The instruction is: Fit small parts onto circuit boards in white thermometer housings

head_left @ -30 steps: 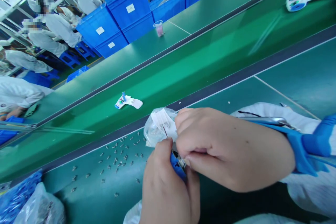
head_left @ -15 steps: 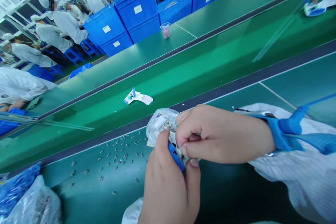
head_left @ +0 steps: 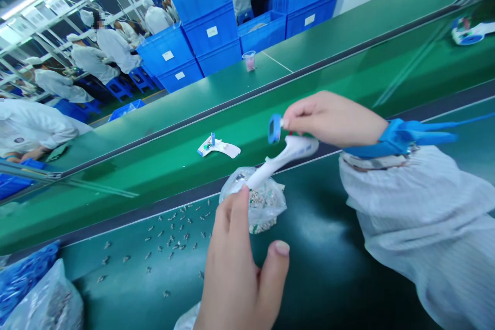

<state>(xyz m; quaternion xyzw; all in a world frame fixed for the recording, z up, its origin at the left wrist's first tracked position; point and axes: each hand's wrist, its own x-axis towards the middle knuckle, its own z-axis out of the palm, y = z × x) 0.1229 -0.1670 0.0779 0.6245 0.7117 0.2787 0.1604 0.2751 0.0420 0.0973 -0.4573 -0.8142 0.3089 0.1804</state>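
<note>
My right hand (head_left: 328,118) is raised over the belt, its thumb and fingers pinching a small blue-rimmed oval piece (head_left: 275,129). Just below hangs a curved white plastic handle shell (head_left: 284,159), slightly blurred, with a bit of red at its top. My left hand (head_left: 243,263) is open, thumb apart from the fingers. Its index fingertip meets the shell's lower end in view; whether they touch I cannot tell. Behind that fingertip lies a clear plastic bag (head_left: 266,201) of small whitish parts. Many small metal parts (head_left: 178,245) lie scattered on the green bench left of my hand.
On the green belt (head_left: 162,165) lies a white shell with a blue part (head_left: 219,147); another unit (head_left: 469,31) is far right. Bagged parts (head_left: 50,294) sit at lower left. Beyond are a pink-filled cup (head_left: 249,61), stacked blue crates (head_left: 211,31) and a co-worker (head_left: 34,126).
My hands have parted. The right hand has moved up and away over the belt with the blue-rimmed piece, and the white shell has come into view. My left hand's fingers have opened.
</note>
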